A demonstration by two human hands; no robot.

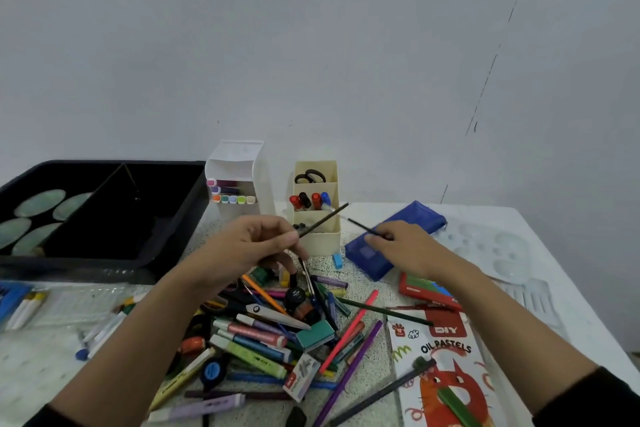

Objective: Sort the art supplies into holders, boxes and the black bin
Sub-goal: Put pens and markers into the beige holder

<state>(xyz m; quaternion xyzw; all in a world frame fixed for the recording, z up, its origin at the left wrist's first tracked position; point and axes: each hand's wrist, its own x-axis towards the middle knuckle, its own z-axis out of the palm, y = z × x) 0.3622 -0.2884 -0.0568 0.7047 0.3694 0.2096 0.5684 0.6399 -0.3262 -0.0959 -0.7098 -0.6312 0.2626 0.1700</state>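
Beyond both hands stands the cream holder [320, 243]. Left hand [252, 246] pinches a dark brush [323, 220], right hand [405, 246] a thinner brush [362, 226]; next, each probably needs upending into a compartment.

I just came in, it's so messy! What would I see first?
The big jumble of markers, pens and scissors in the middle of the table. Above it, the left hand pinches a dark stick and the right hand a pale-tipped stick, near the cream holder. The black bin sits far left, the oil pastels box front right.
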